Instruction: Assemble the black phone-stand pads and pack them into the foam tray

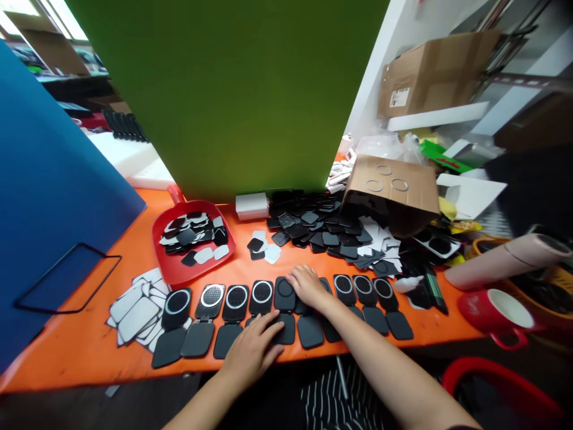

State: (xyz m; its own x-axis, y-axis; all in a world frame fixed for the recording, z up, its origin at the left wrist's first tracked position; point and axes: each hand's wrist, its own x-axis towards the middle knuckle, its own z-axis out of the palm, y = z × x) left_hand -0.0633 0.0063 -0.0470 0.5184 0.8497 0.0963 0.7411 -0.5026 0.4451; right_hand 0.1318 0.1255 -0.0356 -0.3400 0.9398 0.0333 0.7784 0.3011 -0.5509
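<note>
A row of hinged black two-panel pads lies unfolded along the orange table's front. Some upper panels carry a silver ring, such as the ringed pad (262, 294) left of centre. My left hand (250, 346) has its fingers spread, their tips on the lower black panel (286, 330) of a middle pad. Just above, my right hand (308, 285) rests its outstretched fingers at the right edge of that pad's upper panel (283, 294), which shows a dark ring. My right hand and forearm partly cover the neighbouring pads.
Left of the row are white dark-edged sheets (136, 307) and a red dustpan (166, 270) of small square pieces. Loose black panels (308, 224) are heaped behind. A cardboard box (414, 179) with rings on top and a red mug (481, 307) stand right.
</note>
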